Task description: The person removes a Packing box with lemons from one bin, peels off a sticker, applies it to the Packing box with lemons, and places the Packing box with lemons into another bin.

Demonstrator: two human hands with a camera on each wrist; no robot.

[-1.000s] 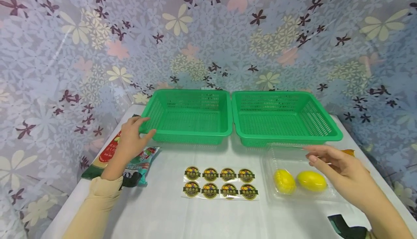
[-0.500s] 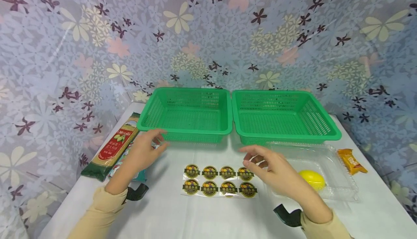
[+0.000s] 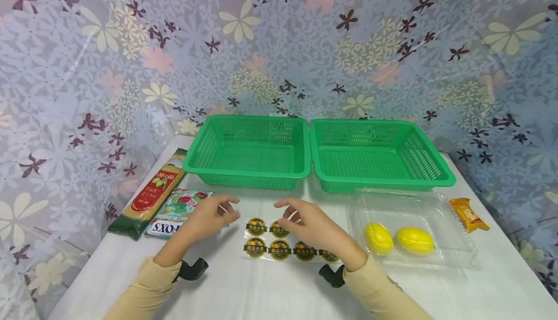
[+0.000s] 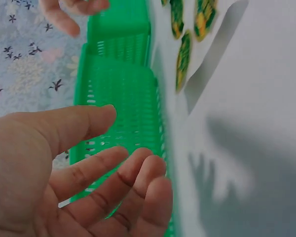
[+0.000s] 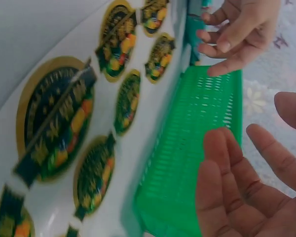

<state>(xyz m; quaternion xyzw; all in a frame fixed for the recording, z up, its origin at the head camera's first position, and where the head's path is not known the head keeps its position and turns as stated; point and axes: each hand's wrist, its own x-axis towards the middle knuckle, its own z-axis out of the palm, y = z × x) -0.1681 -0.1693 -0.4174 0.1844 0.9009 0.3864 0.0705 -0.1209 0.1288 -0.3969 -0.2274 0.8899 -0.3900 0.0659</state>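
A sheet of round black-and-gold fruit stickers (image 3: 279,251) lies on the white table. My right hand (image 3: 316,225) hovers over it, fingers loosely bent and holding nothing, hiding part of the top row. Just left of the sheet is my left hand (image 3: 211,218), also in the air with relaxed, parted fingers. In the left wrist view, this left hand (image 4: 98,182) has nothing between thumb and fingers. The right wrist view has my right hand (image 5: 256,192) with its palm bare, beside the stickers (image 5: 56,118).
Two green baskets (image 3: 246,178) (image 3: 388,183) stand side by side behind. On the right, a clear plastic box (image 3: 453,257) contains two yellow lemon-shaped fruits (image 3: 414,240), beside an orange-wrapped snack (image 3: 469,214). An Olivoilà pasta bag (image 3: 150,194) and a Fox's candy bag (image 3: 178,208) lie left.
My right hand has moved left from over the clear box to the sticker sheet. My left hand has come right and nearer from the left basket's end, uncovering the two bags.
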